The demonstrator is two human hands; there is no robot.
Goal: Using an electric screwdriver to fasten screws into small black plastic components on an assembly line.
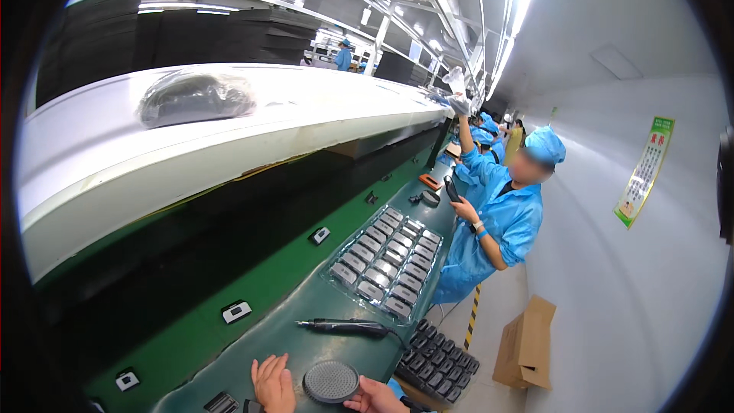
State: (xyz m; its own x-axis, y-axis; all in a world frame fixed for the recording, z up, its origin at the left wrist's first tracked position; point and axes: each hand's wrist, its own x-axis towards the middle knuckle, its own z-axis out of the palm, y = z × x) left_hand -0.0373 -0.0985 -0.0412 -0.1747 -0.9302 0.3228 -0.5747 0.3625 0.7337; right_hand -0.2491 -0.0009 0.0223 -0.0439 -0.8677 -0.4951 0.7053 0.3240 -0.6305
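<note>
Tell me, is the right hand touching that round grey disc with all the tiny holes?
Touching. In the head view, the right hand has its fingertips against the lower right rim of the round grey disc, with no gap between them.

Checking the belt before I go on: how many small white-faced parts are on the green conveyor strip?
3: one at the near left, one further along the strip, one beside the clear tray. More may be hidden further off.

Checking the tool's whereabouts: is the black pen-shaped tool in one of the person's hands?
No, the pen-shaped tool lies alone on the green bench, beyond both hands.
</note>
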